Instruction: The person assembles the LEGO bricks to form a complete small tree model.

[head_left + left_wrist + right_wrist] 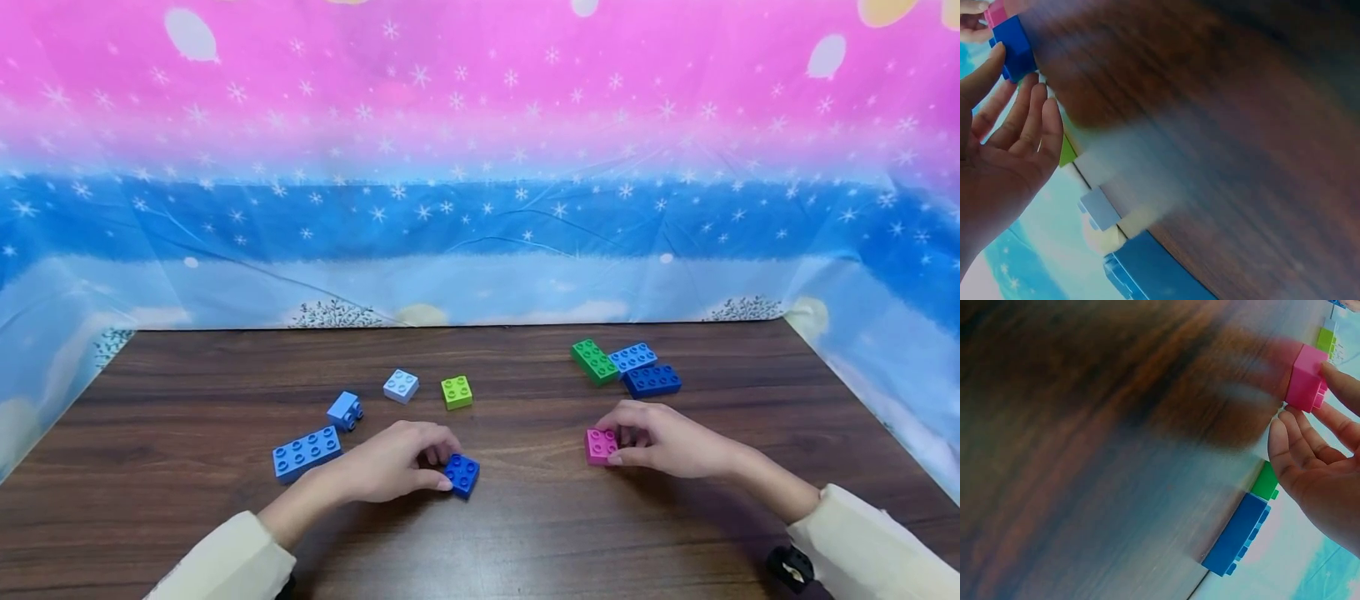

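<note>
My left hand pinches a dark blue square brick between thumb and fingers, low over the table. In the left wrist view the same dark blue brick sits between the thumb and the fingertips, its studs turned toward the palm side. To the right, my right hand pinches a pink square brick by its right side. The right wrist view has the pink brick between thumb and fingers, the other fingers loosely bent. A gap of wooden table separates the two held bricks.
On the wooden table, beyond my left hand, lie a long blue brick, a blue brick on its side, a pale blue brick and a lime brick. Back right, green, blue and dark blue bricks cluster.
</note>
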